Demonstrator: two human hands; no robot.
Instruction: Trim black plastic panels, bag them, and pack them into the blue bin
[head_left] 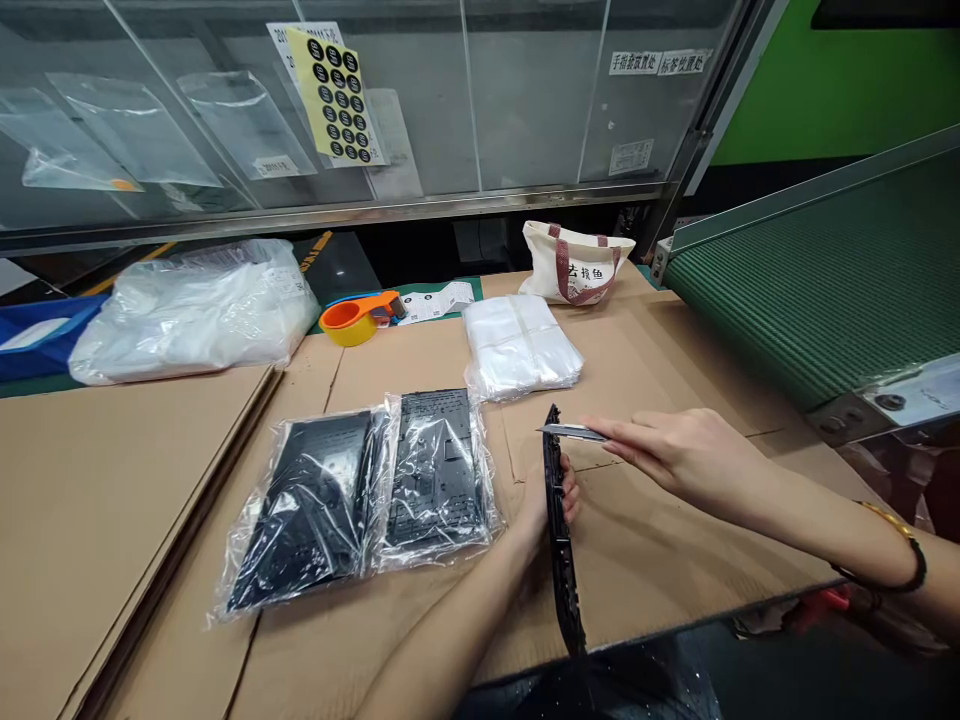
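Note:
My left hand (566, 492) grips a black plastic panel (559, 530), which stands on edge and shows its narrow side to me. Between the fingers of my right hand (667, 455) is a thin craft knife (574, 432), its pointed blade lying across the panel near the upper end. Whether the blade touches the plastic I cannot tell. To the left lie two clear bags, one with a smooth black panel (307, 505) and the other with a ribbed black panel (435, 470). My left fingers are partly hidden behind the held panel.
A stack of clear bags (521, 345) and a cloth tote (574, 262) lie beyond my hands. Farther left are an orange-and-yellow tape dispenser (352, 320) and a big plastic bundle (202, 310). Cardboard sheets (112, 480) are at left, a green conveyor (825, 270) at right.

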